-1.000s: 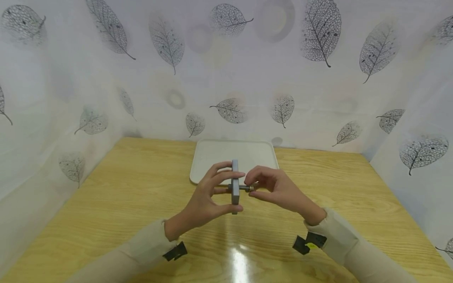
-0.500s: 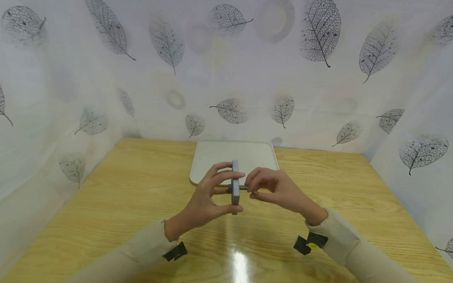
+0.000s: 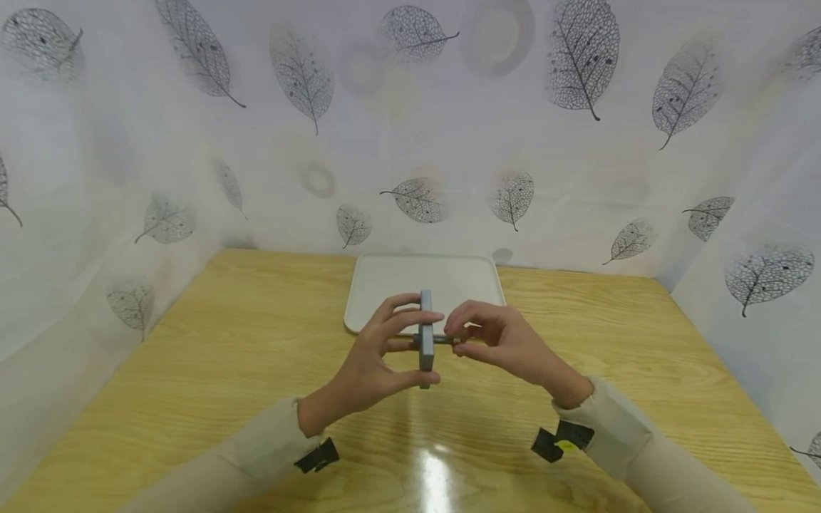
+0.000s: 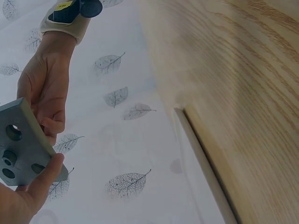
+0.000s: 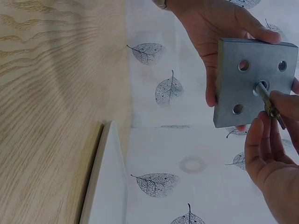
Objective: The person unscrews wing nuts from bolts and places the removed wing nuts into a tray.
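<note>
My left hand point(image 3: 372, 356) grips a square grey metal plate point(image 3: 426, 335) by its edges and holds it upright above the table. Several round holes show in the plate in the right wrist view. Through the middle hole runs a threaded bolt point(image 5: 262, 91), its socket head point(image 4: 8, 158) visible on the far face in the left wrist view. Thumb and fingers of my right hand point(image 3: 500, 342) pinch a brass-coloured wing nut point(image 5: 274, 113) at the bolt's free end, apart from the plate. Fingers partly hide the nut.
A white tray point(image 3: 385, 274) lies at the back of the wood-grain table point(image 3: 256, 313), behind the hands. Pale leaf-patterned curtains point(image 3: 462, 149) enclose the back and both sides of the table.
The right fingers and thumb shift slightly around the nut, closing over it half a second ago and now uncovering part of it. The left hand and plate stay still.
</note>
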A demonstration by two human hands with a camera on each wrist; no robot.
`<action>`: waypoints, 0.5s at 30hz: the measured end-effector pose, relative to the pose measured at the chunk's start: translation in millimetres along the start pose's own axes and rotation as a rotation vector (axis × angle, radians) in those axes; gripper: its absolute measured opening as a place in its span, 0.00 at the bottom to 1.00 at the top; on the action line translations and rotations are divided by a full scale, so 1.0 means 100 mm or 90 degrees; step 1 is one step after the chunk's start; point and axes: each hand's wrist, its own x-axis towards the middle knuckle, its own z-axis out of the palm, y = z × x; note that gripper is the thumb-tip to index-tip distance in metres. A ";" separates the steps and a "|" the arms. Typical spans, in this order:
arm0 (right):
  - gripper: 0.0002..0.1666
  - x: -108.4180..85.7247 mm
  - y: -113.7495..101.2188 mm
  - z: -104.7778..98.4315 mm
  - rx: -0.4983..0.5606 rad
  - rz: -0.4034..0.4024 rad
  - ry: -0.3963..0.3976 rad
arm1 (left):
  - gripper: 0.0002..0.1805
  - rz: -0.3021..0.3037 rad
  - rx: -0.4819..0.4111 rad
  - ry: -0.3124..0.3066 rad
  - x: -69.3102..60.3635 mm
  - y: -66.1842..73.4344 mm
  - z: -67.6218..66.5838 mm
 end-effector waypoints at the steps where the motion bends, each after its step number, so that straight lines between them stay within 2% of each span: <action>1: 0.12 0.00 0.00 0.00 -0.005 0.006 0.002 | 0.32 0.001 0.001 0.000 0.00 0.00 0.00; 5: 0.16 0.01 -0.02 0.00 -0.019 0.056 0.011 | 0.33 0.003 0.002 -0.001 0.01 -0.01 0.00; 8: 0.14 0.00 -0.01 0.00 -0.037 0.069 0.015 | 0.33 0.005 0.001 -0.001 0.01 0.00 0.00; 15: 0.10 -0.01 0.00 0.00 -0.056 0.031 0.020 | 0.33 0.004 0.000 -0.002 0.01 0.01 0.01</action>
